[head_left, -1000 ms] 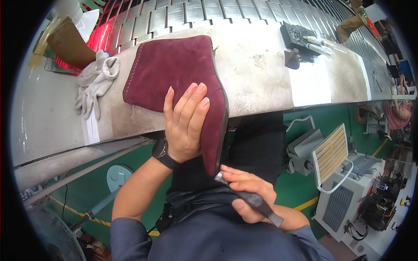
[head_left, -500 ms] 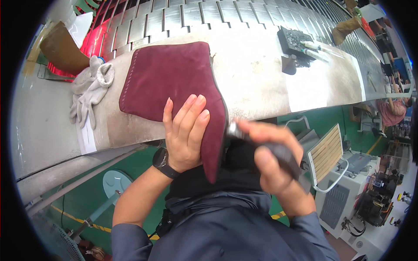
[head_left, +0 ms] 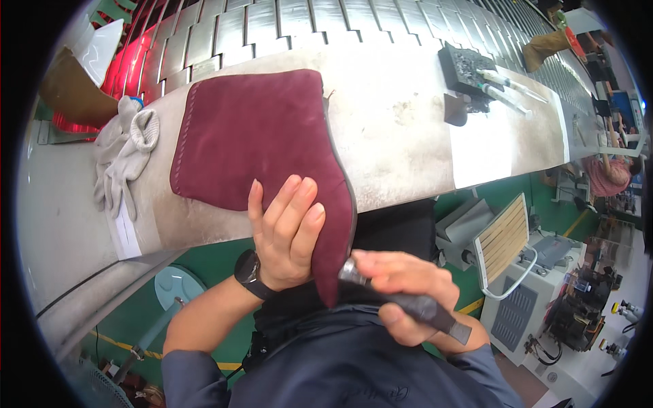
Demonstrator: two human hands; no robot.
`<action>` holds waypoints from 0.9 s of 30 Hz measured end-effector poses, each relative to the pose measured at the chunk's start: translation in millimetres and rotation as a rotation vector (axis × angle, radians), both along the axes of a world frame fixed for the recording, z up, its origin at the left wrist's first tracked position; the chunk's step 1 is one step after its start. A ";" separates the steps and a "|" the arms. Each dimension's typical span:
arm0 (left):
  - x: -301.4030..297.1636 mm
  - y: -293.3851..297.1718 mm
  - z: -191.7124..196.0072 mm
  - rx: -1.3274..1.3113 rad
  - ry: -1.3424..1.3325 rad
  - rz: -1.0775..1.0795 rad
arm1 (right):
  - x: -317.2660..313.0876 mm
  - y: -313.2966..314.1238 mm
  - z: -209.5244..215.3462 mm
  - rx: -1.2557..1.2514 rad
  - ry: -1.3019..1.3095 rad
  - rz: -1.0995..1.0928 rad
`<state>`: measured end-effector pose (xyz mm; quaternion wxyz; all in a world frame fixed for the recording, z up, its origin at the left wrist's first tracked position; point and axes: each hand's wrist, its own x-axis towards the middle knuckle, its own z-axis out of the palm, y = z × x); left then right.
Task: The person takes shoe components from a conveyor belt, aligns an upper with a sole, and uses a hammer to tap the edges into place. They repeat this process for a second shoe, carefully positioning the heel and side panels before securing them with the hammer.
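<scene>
Left hand (head_left: 286, 234) flat (on boot (head_left: 262, 139))

worn grey workbench (head_left: 408, 136) with maroon suede boot (head_left: 258, 136), pale work gloves (head_left: 122, 156), dark tray (head_left: 466, 68), syringes (head_left: 507, 85)

The right hand (head_left: 408, 292) has come up from the lap, bringing its dark tool (head_left: 401, 299) against the boot's (head_left: 262, 136) sole edge.
</scene>
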<state>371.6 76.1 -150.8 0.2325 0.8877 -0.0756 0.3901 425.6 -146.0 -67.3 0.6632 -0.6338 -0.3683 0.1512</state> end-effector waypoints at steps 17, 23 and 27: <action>-17.5 4.3 -20.8 0.012 0.015 -0.019 | 132.5 37.8 49.4 -0.286 0.581 0.205; -16.5 6.0 -24.6 -0.002 0.029 -0.035 | 136.1 43.5 46.7 -0.287 0.602 0.161; -18.6 7.2 -23.1 0.070 0.019 -0.069 | 162.7 63.1 58.7 -0.490 0.553 0.286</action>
